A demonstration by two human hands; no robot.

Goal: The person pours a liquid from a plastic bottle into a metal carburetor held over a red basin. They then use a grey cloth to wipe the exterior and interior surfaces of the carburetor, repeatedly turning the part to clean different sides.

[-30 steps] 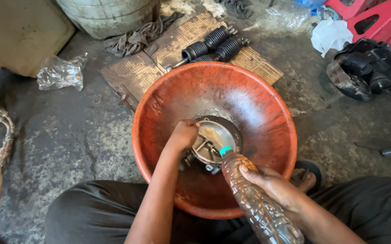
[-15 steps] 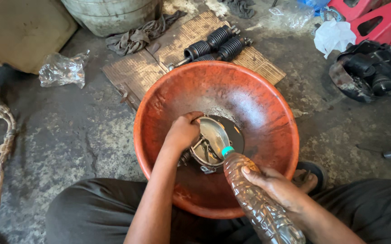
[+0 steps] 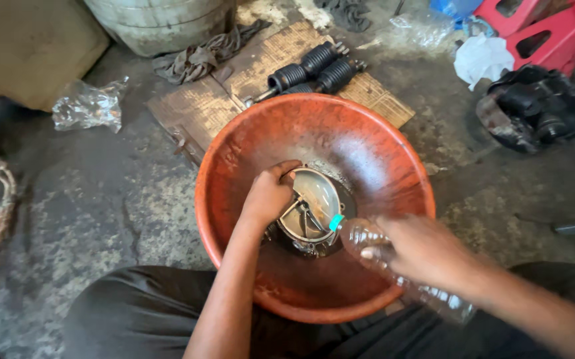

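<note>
Metal part (image 3: 311, 211) inside orange basin (image 3: 247, 143), gripped at its rim by left hand (image 3: 269, 194); clear bottle (image 3: 394, 266) clasped in right hand (image 3: 420, 249), tilted over it.

Stained concrete floor (image 3: 88, 219), orange basin (image 3: 367, 143), cardboard (image 3: 234, 93), rag (image 3: 201, 56)

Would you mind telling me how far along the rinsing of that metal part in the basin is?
Done: metal part sits in the orange basin. In hand: left hand steadies it while right hand tips the plastic bottle over it. Left: the part looks grimy; black ribbed boots lie outside.
</note>
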